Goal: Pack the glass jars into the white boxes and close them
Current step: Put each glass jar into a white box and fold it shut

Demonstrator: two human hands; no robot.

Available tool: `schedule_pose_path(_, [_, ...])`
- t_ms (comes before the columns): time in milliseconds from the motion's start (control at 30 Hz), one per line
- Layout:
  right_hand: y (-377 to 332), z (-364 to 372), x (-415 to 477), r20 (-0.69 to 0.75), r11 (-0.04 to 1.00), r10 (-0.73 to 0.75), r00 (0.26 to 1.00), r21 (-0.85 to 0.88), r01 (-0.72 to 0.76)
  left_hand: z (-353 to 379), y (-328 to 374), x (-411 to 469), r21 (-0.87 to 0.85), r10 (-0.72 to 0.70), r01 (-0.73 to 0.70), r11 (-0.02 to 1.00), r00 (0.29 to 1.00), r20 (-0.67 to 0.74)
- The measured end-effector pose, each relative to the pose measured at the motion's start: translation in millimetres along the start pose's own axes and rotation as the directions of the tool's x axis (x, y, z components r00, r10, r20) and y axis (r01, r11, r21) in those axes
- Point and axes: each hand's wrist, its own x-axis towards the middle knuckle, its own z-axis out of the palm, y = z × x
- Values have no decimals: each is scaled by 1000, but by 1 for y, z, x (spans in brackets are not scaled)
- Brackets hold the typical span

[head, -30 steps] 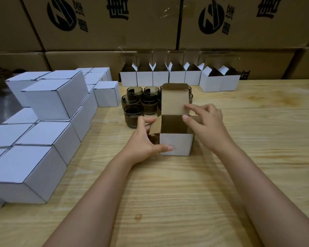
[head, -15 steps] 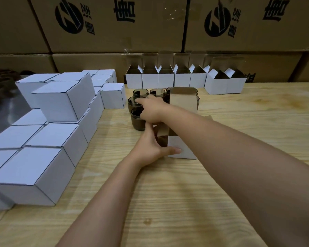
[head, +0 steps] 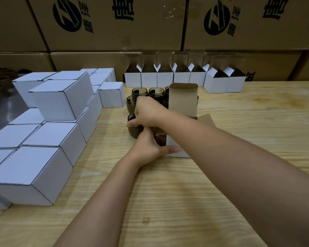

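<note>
Fingers (head: 131, 124) of our right hand (head: 148, 113) now curl over the rim of the nearest jar (head: 133, 132), which stands just left of the box (head: 175, 151). A second ago this hand was at the box's flaps. Half a second ago it was reaching out over the jars (head: 156, 91) behind and left of the box. Now it grips one, though we cannot tell whether that jar has left the table (head: 168, 193). We judge the box open and ready, with this jar's packing begun but the jar not yet inside.

Our right forearm (head: 221, 148) crosses low over the box's front, wrist bent down to its left. Our left hand (head: 146, 147) has stayed at the box's left front corner, its thumb (head: 173, 150) pressed flat on the front face and its fingers lying up the left side, pinching the corner steady. At the box's back edge, the lid (head: 183, 102) stands upright.
</note>
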Motion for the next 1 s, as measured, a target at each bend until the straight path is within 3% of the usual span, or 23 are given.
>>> schedule_pose_path(167, [-4, -1, -3, 74, 995, 32, 997, 94, -39, 1, 9, -4, -25, -6, 7, 1000, 1000, 22])
schedule_pose_path(267, [-7, -3, -3, 94, 987, -23, 995, 159, 8, 0, 10, -4, -9, -11, 12, 1000, 1000, 22])
schedule_pose_path(500, [-3, -50, -22, -101, 862, -65, 993, 495, 107, 1, 6, -5, -120, -48, 53, 991, 998, 41])
schedule_pose_path(600, [13, -73, -39, -40, 882, -125, 991, 454, 130, 0, 9, -6, -116, -56, 62, 991, 997, 50])
schedule_pose_path(1000, [66, -95, -88, 202, 958, -138, 970, 277, 79, -1, 16, -9, -149, -57, 66, 987, 997, 59])
